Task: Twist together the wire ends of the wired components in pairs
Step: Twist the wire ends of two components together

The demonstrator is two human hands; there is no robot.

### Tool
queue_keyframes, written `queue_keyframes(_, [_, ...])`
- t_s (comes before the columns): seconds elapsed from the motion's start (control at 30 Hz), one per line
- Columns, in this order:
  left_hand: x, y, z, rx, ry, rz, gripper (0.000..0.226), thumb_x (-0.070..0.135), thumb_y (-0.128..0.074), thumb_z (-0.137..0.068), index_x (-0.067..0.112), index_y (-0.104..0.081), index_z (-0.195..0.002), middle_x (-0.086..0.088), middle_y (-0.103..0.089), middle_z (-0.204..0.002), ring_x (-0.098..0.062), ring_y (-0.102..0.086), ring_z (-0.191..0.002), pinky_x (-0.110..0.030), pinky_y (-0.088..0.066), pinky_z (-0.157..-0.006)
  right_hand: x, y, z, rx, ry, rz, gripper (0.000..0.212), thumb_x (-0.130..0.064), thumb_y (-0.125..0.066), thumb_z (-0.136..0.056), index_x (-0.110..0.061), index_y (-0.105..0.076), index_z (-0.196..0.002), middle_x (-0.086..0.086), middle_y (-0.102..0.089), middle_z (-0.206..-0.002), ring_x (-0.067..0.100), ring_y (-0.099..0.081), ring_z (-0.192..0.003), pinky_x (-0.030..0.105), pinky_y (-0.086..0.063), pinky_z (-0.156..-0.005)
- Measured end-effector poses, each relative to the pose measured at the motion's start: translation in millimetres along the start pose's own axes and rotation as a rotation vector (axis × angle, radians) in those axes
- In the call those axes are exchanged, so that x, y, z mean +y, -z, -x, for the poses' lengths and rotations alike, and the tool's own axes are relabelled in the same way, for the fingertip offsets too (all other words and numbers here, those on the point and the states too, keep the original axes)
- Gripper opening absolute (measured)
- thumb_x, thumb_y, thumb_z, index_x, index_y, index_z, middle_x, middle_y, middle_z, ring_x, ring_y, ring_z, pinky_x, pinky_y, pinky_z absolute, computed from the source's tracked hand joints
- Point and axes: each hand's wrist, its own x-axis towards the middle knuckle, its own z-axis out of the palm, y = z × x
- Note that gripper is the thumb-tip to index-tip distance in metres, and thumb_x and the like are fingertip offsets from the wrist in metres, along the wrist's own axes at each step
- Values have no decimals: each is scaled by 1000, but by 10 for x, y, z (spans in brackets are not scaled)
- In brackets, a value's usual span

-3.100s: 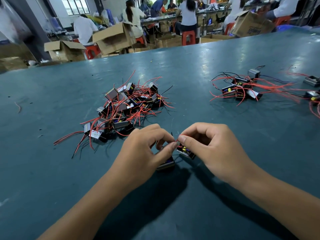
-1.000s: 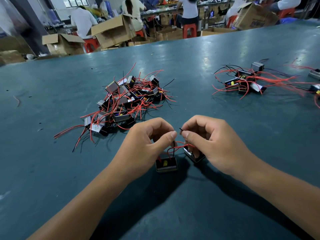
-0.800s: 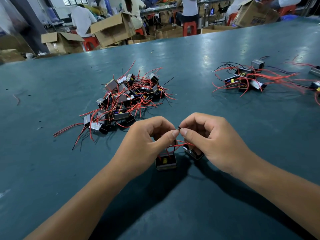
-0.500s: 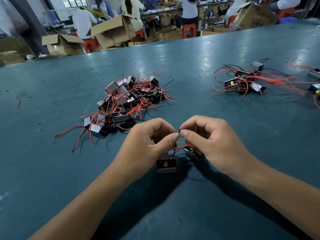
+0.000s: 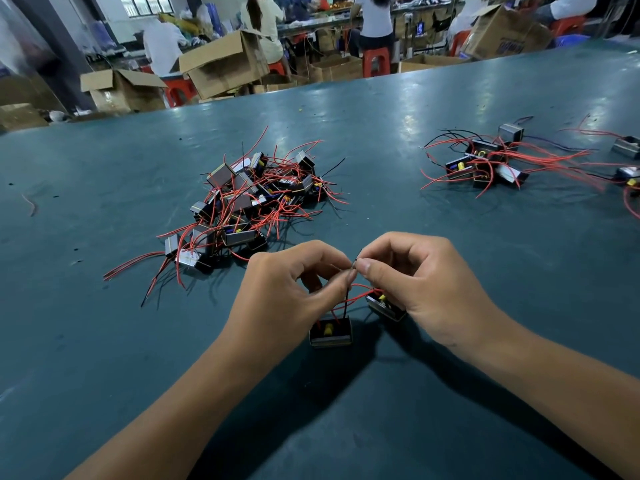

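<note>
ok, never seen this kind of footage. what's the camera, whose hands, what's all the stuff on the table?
There is no robot here. One camera is worn on a person's head and looks forward and down, so the two bare arms are the wearer's own. The left hand and right hand each pinch wire ends where the fingertips meet. The wires run down to two small boxy components: one stands on the green table, the other is partly under the right hand. A pile of similar red-wired parts lies behind the left hand, and a smaller cluster far right. Behind the table are cardboard boxes and other seated people.
</note>
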Motion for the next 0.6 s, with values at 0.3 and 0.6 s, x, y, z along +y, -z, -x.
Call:
queue_keyframes(0.3, [54,-5,11,36,-41,-62,13,8,-77,-85,21,-77,-85,14,-69,-70,-4,-58,-57,-6,-39,-57,-31,-8,19,11,6,-4,14,-8,-70,-89,-13,-70,-76,4,-58,-62,13,-47,-59,30,-37,-56])
queue_keyframes(0.6, [49,-5,28,17,14,-27,11,20,-77,-83,27,-79,-91,16,-72,-75,-4,-59,-58,-11,-44,-58,-25,-28,4,53,-9,29,16,-4,-67,-89,-11,-67,-75,12,-59,-62,15,-50,-59,28,-42,-53])
